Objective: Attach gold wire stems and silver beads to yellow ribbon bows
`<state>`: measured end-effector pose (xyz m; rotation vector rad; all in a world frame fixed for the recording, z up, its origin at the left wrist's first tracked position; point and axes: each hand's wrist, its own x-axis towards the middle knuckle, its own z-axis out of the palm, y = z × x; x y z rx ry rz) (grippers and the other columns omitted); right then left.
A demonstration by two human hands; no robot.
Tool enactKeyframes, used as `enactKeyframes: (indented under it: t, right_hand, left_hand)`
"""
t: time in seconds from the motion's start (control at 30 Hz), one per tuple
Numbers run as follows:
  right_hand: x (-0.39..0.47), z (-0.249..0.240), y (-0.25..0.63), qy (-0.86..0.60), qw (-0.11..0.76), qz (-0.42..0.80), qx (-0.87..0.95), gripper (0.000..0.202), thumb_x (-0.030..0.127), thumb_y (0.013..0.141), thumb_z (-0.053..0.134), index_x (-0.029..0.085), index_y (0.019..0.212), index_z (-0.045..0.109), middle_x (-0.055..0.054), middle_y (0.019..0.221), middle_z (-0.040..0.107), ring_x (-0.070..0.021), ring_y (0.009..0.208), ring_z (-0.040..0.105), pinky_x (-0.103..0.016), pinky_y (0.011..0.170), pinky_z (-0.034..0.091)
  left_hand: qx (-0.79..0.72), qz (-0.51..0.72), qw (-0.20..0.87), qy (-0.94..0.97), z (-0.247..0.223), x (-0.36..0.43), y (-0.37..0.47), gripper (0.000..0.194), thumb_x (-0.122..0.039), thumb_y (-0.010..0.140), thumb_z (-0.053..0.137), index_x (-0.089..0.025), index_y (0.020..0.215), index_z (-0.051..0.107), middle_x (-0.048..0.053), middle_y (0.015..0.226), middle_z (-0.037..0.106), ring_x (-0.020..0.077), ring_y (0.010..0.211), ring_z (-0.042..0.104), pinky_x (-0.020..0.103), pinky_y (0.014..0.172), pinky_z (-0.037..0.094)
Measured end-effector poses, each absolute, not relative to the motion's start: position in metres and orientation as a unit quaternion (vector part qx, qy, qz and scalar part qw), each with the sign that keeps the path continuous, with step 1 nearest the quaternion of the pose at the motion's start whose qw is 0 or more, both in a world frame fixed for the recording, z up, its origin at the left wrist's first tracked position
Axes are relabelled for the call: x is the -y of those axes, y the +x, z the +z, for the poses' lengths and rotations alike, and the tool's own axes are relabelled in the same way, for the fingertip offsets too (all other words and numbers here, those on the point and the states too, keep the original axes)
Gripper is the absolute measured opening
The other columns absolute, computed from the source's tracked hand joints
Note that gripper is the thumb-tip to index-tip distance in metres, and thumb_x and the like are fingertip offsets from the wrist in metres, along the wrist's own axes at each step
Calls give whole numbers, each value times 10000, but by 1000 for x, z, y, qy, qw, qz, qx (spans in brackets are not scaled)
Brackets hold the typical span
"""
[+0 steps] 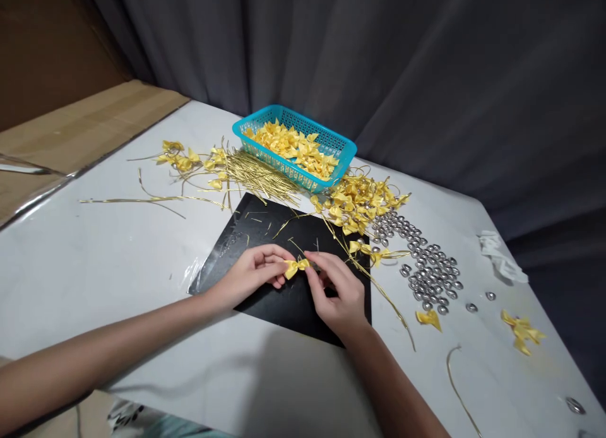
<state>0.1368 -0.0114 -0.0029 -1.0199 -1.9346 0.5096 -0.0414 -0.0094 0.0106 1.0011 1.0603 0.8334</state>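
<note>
Head camera view shows two bare hands meeting in the middle of the frame, over a flat black sheet (265, 236) that lies on the white table (95, 267). Between them is one small yellow ribbon bow (296, 267). The left hand (250, 275) pinches the bow's left side with its fingers closed on it. The right hand (338, 293) pinches the bow's right side the same way.

The bow looks very light, soft and a bit shiny, so it may slip. It seems best held at the tight middle knot, not by the floppy loops.

Upper middle of the frame has a blue plastic basket (303, 119) full of more yellow bows. Thin gold wire ties (250, 173) lie left of it. Small silver metal beads (428, 271) sit to the right. No writing or labels can be read anywhere.
</note>
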Motion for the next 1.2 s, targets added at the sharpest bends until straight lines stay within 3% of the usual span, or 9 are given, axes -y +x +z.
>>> enactKeyframes:
  t: [0.23,0.37,0.53,0.7,0.87,0.97,1.07,1.2]
  right_hand:
    - [10,-1,134,-425,382,276,772,109,163,853,490,168,776,566,-26,778,592,-47,456,432,-181,416,384]
    - [10,0,133,-434,358,303,769,101,161,855,472,169,771,529,-5,748,543,-42,462,410,-164,410,353]
    - [9,-1,133,-438,340,323,767,113,183,868,456,175,766,504,2,745,510,-49,475,395,-177,439,349]
    - [8,0,136,-442,326,334,766,118,170,870,440,175,764,492,3,730,489,-63,515,407,-186,467,341]
    - [9,0,135,-457,336,345,748,115,181,851,472,171,745,517,11,685,487,-60,495,408,-171,416,311]
    - [11,-5,129,-487,374,339,712,123,200,840,499,161,730,540,17,651,494,-42,435,389,-158,370,290]
    - [14,-11,122,-522,424,320,667,119,214,840,515,147,755,567,-4,681,539,-35,421,398,-156,367,308]
    - [20,-11,117,-517,455,318,651,93,200,829,538,145,799,608,-28,750,595,-32,428,406,-164,387,343]
  left_hand:
    - [-435,292,631,572,14,0,-52,177,-325,771,608,-149,789,605,-11,648,583,106,601,535,217,568,431]
    - [-436,275,562,646,14,-1,-56,172,-322,801,593,-163,740,614,-5,681,585,112,628,514,202,541,386]
    - [-408,264,435,758,8,-1,-60,191,-324,865,528,-167,811,623,19,764,588,107,610,511,209,547,386]
    - [-361,199,314,855,10,-1,-66,232,-260,936,387,-178,917,603,64,925,623,157,832,594,230,705,406]
    - [-358,155,244,888,13,-4,-69,243,-238,945,347,-202,938,588,62,987,626,166,863,595,242,681,381]
    - [-406,193,266,853,10,-1,-65,196,-253,933,380,-195,893,562,46,905,611,150,767,578,245,647,393]
    - [-486,286,362,742,7,5,-56,125,-303,892,477,-189,893,528,16,812,587,125,661,545,228,582,422]
    - [-468,347,550,599,3,9,-45,232,-328,815,596,-167,976,556,52,956,623,153,825,612,253,690,501]
